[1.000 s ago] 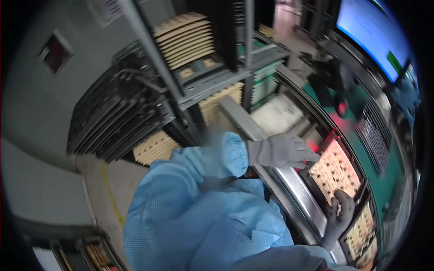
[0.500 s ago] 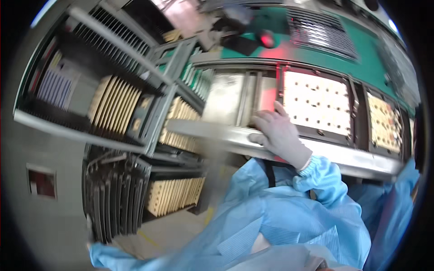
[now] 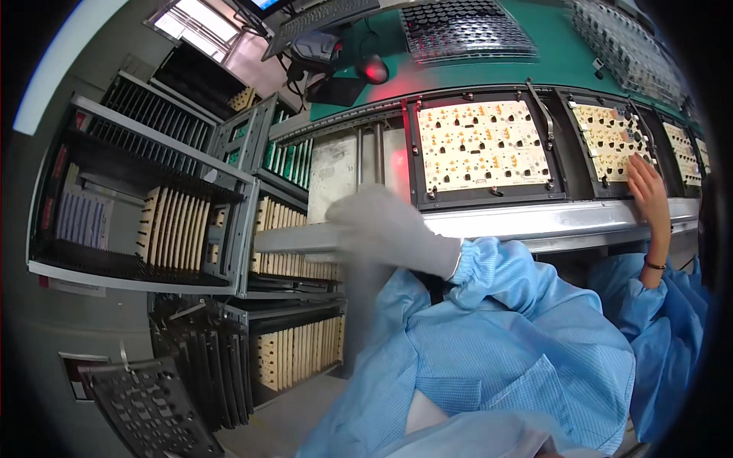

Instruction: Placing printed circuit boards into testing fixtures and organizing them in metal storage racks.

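My right hand point(image 3: 389, 229), in a pale glove, is over the near metal rail point(image 3: 496, 219), beside the bare metal plate point(image 3: 333, 172). Motion smears its fingers, so I cannot tell whether it holds anything. To its right lies a cream circuit board point(image 3: 485, 145) with small dark and orange parts, set in a black carrier frame point(image 3: 561, 179). My left hand is out of view. At the lower left, a black carrier plate point(image 3: 156, 404) with many cut-outs leans at a tilt next to several upright black plates point(image 3: 210, 366); what supports it is hidden.
A co-worker's bare hand point(image 3: 647, 187) reaches over a second cream board point(image 3: 611, 141). Racks on the left hold upright cream boards point(image 3: 174, 229) and green boards point(image 3: 289, 162). On the green mat point(image 3: 435, 76) are a mouse point(image 3: 372, 70) and a clear tray of black round parts point(image 3: 466, 30).
My right hand has moved left along the rail. My left sleeve has left the view, and the tilted black plate now shows at lower left. The co-worker's hand has appeared over the second board.
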`<move>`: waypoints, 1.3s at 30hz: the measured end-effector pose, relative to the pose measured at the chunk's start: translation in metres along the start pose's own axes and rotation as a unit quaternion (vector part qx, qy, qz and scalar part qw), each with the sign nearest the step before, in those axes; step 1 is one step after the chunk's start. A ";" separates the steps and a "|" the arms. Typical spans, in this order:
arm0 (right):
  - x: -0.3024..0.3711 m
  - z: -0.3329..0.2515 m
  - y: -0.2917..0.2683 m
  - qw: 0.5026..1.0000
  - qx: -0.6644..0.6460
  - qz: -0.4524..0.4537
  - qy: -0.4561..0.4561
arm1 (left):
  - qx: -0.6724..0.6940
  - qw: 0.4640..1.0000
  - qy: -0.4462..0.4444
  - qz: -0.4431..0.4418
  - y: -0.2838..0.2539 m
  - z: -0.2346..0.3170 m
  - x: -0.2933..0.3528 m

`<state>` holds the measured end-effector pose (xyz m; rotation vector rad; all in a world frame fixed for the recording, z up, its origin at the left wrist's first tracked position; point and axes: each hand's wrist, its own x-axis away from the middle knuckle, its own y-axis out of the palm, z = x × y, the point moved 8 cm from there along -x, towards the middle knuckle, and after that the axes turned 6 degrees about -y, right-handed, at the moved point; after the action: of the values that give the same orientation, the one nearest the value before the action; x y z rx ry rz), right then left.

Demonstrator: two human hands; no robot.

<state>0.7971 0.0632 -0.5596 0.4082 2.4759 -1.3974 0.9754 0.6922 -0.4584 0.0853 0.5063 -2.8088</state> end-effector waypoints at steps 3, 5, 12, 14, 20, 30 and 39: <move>0.021 -0.038 -0.002 0.929 -0.266 0.205 -0.155 | 0.020 0.996 0.086 -0.018 0.024 0.011 0.021; 0.014 -0.069 0.038 0.926 -0.336 -0.096 -0.143 | 0.040 0.989 0.140 -0.025 0.045 0.014 0.034; 0.019 -0.110 0.059 0.856 -0.468 -0.122 -0.185 | 0.097 0.940 0.327 -0.023 0.111 0.048 0.100; 0.018 -0.098 0.053 0.833 -0.513 -0.088 -0.189 | 0.185 0.940 0.281 -0.058 0.169 0.083 0.114; 0.017 -0.033 0.010 0.933 -0.357 -0.041 -0.023 | 0.222 0.916 0.282 -0.177 0.253 0.124 0.108; -0.003 0.036 -0.032 0.679 -0.684 0.253 -0.083 | 0.292 0.904 0.206 -0.233 0.339 0.132 0.092; 0.022 0.090 -0.057 0.930 -0.078 0.329 0.146 | 0.169 0.853 0.076 -0.489 0.475 0.117 0.137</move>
<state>0.7646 -0.0399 -0.5677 1.3398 2.2882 -0.8998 0.9805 0.1888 -0.5221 0.1593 0.0446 -3.9016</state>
